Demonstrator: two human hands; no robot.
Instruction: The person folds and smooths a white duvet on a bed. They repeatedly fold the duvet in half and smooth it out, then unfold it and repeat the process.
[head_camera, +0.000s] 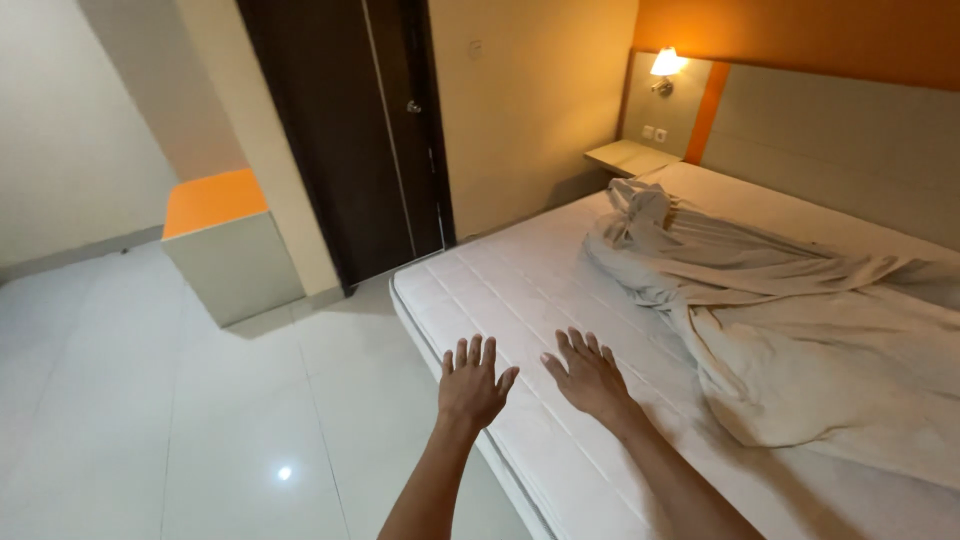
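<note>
Both hands, left (472, 385) and right (590, 378), hover open and empty over the bare mattress (520, 290) near its foot edge. The crumpled sheet (780, 310), probably soft and light, lies mid-bed; any bunched fold offers a hold.

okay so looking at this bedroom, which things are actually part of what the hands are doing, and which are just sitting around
In hand:
- left hand, open, fingers spread over the mattress edge
- right hand, open, above the mattress
- bare white quilted mattress
- crumpled white sheet heaped on the mattress

Just about:
- dark brown door
- lit wall lamp
- small pale bedside shelf
- low block with orange top
</note>
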